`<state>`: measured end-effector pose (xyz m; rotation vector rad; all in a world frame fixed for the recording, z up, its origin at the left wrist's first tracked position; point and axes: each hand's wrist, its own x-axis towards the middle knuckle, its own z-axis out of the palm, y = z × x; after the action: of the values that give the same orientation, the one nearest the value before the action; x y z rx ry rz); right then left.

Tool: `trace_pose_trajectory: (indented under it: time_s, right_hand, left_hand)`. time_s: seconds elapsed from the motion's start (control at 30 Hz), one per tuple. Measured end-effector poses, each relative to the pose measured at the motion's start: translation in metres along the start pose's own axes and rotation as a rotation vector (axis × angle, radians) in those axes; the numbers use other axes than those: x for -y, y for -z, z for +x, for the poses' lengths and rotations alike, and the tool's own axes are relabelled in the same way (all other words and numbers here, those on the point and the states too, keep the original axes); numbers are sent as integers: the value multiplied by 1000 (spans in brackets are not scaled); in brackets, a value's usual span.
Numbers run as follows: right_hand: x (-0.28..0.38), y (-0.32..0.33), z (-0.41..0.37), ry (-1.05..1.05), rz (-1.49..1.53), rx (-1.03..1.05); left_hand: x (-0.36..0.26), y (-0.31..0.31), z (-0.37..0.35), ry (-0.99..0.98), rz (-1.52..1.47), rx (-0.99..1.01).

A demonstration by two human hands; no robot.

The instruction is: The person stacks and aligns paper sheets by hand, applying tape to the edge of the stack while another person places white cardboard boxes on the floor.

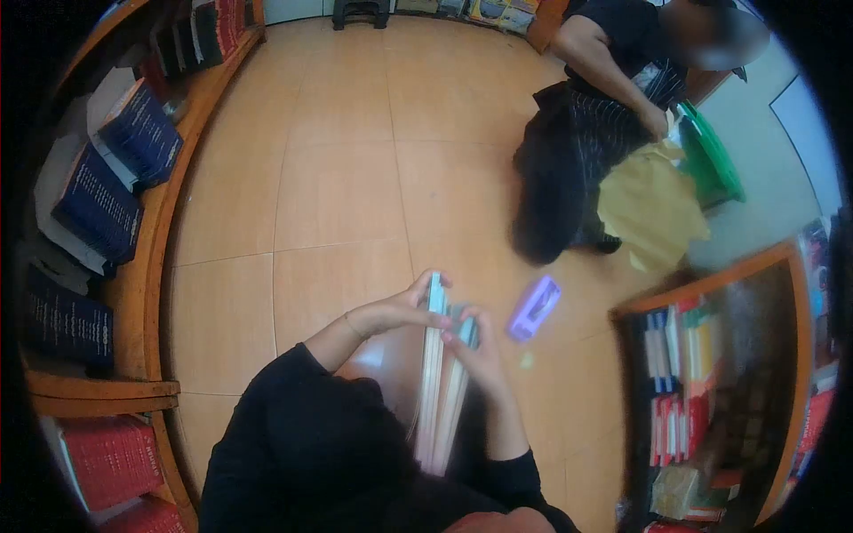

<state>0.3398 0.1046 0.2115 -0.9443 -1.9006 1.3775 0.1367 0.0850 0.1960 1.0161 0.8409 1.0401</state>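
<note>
Two upright stacks of thin books or booklets stand in my lap, seen edge-on. My left hand (pixel 404 309) is wrapped round the top of the left stack (pixel 431 373), its thumb lying across the edges. Round the top of the right stack (pixel 453 400) my right hand (pixel 478 349) is closed, fingers over the far side. The stacks lean slightly apart at the top, with a narrow gap between them. Their covers are mostly hidden. On the floor just right of my hands lies a purple plastic object (pixel 534 307) with an opening.
Wooden shelves (pixel 169 204) with blue and red books run along the left. A glass-fronted bookcase (pixel 711 293) stands at the lower right. At the upper right a person (pixel 613 53) sits on the tiled floor, holding brown paper (pixel 653 200) beside a green bag (pixel 711 155).
</note>
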Motion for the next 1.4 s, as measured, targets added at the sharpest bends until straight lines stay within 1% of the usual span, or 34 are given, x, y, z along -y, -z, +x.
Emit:
trace_pose_trajectory:
  time_s: [0.17, 0.27, 0.37, 0.5, 0.67, 0.77, 0.87, 1.2, 1.4]
  right_hand:
    - [0, 1, 0, 19, -16, 1]
    - [-7, 2, -1, -35, 72, 15]
    - [-8, 2, -1, -44, 79, 4]
    - [-3, 0, 0, -1, 15, -23]
    - [-1, -2, 2, 65, -91, -63]
    - [-3, -5, 1, 43, -43, -76]
    - [-7, -5, 1, 38, -86, -74]
    - [2, -4, 1, 22, -26, -53]
    - [-4, -3, 2, 17, -20, -33]
  left_hand:
    - [6, 2, 2, -34, 28, -10]
    - [2, 2, 0, -33, 22, -12]
    - [-1, 1, 0, -36, 32, -13]
    - [3, 5, 1, -18, 40, -6]
    - [4, 5, 1, -48, 33, -12]
    - [5, 6, 1, -50, 41, -14]
    - [2, 4, 0, -25, 16, -6]
    - [-5, 1, -4, 10, -6, -15]
    - [0, 5, -3, -22, 16, -9]
